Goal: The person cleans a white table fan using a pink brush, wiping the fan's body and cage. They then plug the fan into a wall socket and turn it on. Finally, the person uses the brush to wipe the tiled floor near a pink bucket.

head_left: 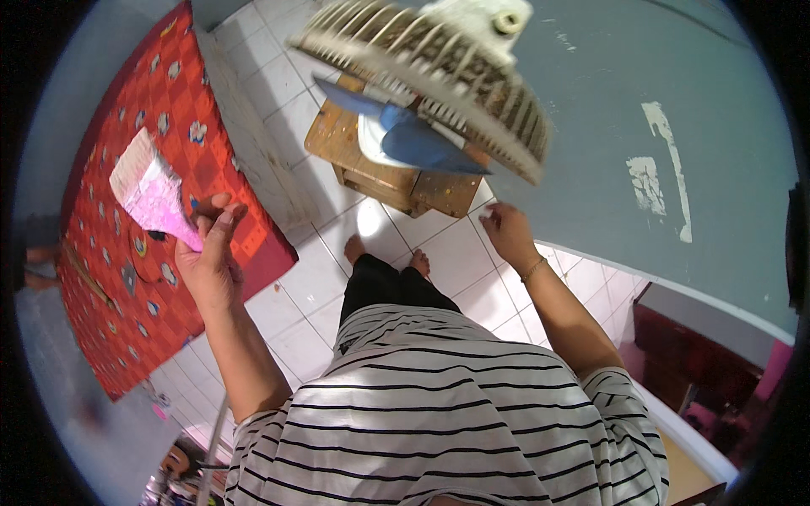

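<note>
My left hand is raised and grips the pink handle of a wide paintbrush with pale bristles pointing up and left. My right hand is lifted toward a wall-mounted fan, its fingers near the lower edge of the dusty white fan grille. Blue fan blades show behind the grille. What the right fingers touch is hidden by the grille's edge.
A small wooden stool stands on the white tiled floor below the fan, beside my bare feet. A red patterned mattress lies at left. The grey-blue wall fills the right; dark wooden furniture sits lower right.
</note>
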`<action>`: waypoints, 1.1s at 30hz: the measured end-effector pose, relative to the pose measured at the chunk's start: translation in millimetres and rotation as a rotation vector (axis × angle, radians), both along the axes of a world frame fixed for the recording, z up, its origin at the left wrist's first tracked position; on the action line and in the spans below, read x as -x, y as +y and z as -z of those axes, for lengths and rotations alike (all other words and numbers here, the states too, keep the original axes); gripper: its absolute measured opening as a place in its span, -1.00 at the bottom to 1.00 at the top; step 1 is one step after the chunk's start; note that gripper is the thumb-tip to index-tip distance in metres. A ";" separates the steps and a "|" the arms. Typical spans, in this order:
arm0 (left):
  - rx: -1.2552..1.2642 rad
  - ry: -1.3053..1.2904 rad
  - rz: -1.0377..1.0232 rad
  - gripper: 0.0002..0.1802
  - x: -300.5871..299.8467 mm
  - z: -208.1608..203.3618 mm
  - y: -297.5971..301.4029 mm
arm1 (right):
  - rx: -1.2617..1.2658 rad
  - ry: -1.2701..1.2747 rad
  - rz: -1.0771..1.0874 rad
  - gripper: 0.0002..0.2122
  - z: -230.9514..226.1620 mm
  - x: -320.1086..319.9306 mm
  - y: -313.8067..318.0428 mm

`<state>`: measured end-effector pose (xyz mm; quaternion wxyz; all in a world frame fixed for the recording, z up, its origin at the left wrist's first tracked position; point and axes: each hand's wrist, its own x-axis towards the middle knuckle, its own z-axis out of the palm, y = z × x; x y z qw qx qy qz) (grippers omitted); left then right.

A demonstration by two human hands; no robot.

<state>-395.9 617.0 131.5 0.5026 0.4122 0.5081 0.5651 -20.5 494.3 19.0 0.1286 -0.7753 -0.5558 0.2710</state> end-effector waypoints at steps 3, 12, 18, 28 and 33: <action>0.048 -0.008 -0.034 -0.72 -3.1 23.0 -16.3 | -0.339 -0.210 0.026 -0.76 5.1 23.0 21.5; 0.205 -0.095 -0.027 -0.68 15.8 87.8 -80.7 | -0.253 -0.441 -0.095 -0.66 -55.9 70.8 12.9; 0.238 -0.060 -0.072 -0.67 45.9 95.9 -108.9 | -0.582 -0.518 -0.194 -0.51 -13.1 96.5 72.4; 0.307 -0.085 -0.130 -0.67 64.8 114.2 -124.2 | -0.547 -0.477 -0.209 -0.52 -9.6 96.8 92.0; 0.326 -0.030 -0.125 -0.66 65.0 120.9 -124.0 | -0.607 -0.543 -0.238 -0.53 -6.4 95.2 91.6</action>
